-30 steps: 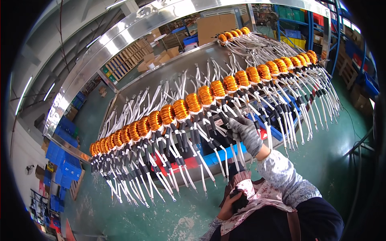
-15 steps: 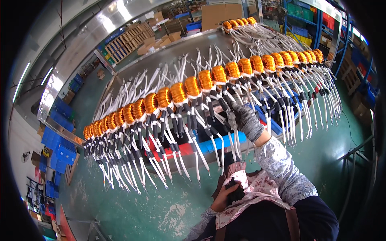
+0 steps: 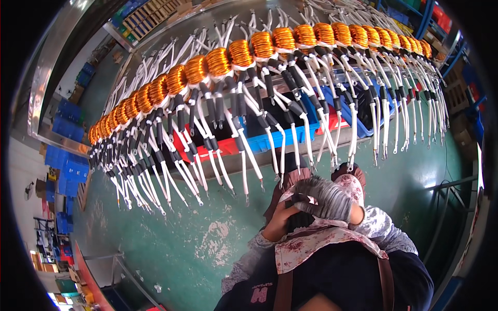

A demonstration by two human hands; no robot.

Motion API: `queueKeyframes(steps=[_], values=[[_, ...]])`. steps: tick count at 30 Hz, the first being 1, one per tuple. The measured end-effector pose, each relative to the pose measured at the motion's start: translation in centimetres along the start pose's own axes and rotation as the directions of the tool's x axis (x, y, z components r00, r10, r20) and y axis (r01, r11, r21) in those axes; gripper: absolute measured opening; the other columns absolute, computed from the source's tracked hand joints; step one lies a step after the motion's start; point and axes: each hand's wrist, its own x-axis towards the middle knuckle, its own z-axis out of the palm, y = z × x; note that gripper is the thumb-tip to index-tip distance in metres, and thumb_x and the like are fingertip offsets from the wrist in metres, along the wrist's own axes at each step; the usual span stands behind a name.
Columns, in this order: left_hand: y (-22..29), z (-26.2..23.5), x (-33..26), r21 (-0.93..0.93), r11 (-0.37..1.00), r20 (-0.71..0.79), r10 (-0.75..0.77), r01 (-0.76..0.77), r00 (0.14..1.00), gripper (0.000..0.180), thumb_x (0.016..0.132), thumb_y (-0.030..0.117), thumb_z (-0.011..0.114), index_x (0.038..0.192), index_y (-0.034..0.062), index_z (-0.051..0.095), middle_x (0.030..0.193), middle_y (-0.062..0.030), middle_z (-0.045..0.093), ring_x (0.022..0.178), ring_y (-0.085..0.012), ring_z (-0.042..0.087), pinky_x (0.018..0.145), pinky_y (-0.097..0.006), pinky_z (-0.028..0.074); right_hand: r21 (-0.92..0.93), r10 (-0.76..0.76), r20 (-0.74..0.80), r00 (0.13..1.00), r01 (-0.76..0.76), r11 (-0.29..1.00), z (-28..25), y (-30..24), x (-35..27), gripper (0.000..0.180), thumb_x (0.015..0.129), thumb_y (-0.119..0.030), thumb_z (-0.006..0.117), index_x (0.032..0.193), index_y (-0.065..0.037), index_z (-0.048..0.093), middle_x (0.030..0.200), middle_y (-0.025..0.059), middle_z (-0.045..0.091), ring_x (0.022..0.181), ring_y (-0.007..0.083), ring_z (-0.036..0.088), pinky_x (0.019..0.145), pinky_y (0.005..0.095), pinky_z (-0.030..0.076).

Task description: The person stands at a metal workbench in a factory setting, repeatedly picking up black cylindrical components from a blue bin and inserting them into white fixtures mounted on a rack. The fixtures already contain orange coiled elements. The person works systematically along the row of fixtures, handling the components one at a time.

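My bare left hand (image 3: 278, 220) is closed around a bunch of short black sleeve pieces (image 3: 300, 222) in front of my apron. My right hand (image 3: 332, 199), in a grey striped glove, reaches over that bunch with curled fingers. Its fingertips meet the black pieces beside my left thumb; what they pinch, if anything, is hidden. Beyond my hands stretches a long row of copper-wound ring coils (image 3: 218, 62). White leads (image 3: 249, 160) with metal ring ends hang from them over the edge, many carrying black sleeves (image 3: 210, 110).
Under the hanging leads are a blue bin (image 3: 282, 136), a red bin (image 3: 223, 146) and a darker blue crate (image 3: 364, 116). A metal frame post (image 3: 46, 88) rises at the left. Blue crates (image 3: 67, 166) are stacked beyond it on the green floor (image 3: 181, 249).
My right hand has come away from the hanging leads, down and back to the black pieces in my left hand. The view has tilted downward, with the coils now higher in it.
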Motion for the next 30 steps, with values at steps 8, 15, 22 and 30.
queueKeyframes(steps=[8, 15, 22, 30], values=[[-0.8, -0.1, 0.8, 0.119, 0.993, 0.167, -0.043, 0.023, 0.985, 0.018, 0.087, 0.021, 0.056, 0.094, 0.004, 0.057, 0.087, -0.0016, 0.057, 0.081, -0.0094, 0.054, 0.072, -0.024, 0.043, 0.784, 0.394, -0.087, 0.915, -0.181, 0.594, -4.9, -3.6, 0.2, 0.027, 0.092, -0.025, 0.05, 0.1, 0.0, 0.058, 0.089, 0.0079, 0.064, 0.075, 0.015, 0.063, 0.061, 0.0259, 0.05], [-1.1, 0.2, 0.2, 0.161, 0.985, 0.052, -0.077, 0.068, 0.996, 0.021, 0.087, 0.024, 0.057, 0.093, 0.0035, 0.06, 0.09, -0.0033, 0.059, 0.084, -0.0112, 0.055, 0.076, -0.025, 0.042, 0.928, 0.526, -0.238, 0.817, 0.031, 0.372, -11.0, 1.0, 6.3, 0.037, 0.091, -0.035, 0.051, 0.107, -0.002, 0.057, 0.067, -0.0057, 0.044, 0.054, 0.0072, 0.037, 0.054, 0.0195, 0.037], [-1.6, -0.7, -0.2, 0.073, 0.993, 0.014, -0.09, 0.088, 0.996, 0.018, 0.087, 0.02, 0.058, 0.095, 0.0038, 0.057, 0.092, -0.0055, 0.059, 0.087, -0.0142, 0.056, 0.079, -0.028, 0.045, 0.975, 0.651, -0.156, 0.743, 0.223, -0.022, -10.0, 2.8, 8.7, 0.025, 0.093, -0.024, 0.049, 0.106, -0.003, 0.057, 0.072, -0.0032, 0.052, 0.059, 0.0082, 0.046, 0.054, 0.0209, 0.04], [-2.2, -1.3, 0.7, 0.013, 0.992, 0.034, -0.127, 0.127, 0.991, 0.021, 0.086, 0.02, 0.059, 0.097, 0.0032, 0.053, 0.093, -0.008, 0.057, 0.087, -0.0174, 0.057, 0.079, -0.031, 0.047, 0.99, 0.449, 0.078, 0.89, -0.018, -0.137, -10.1, 3.4, 9.9, 0.024, 0.095, -0.024, 0.043, 0.097, -0.003, 0.055, 0.058, -0.0074, 0.032, 0.048, 0.0049, 0.031, 0.044, 0.0186, 0.028]])
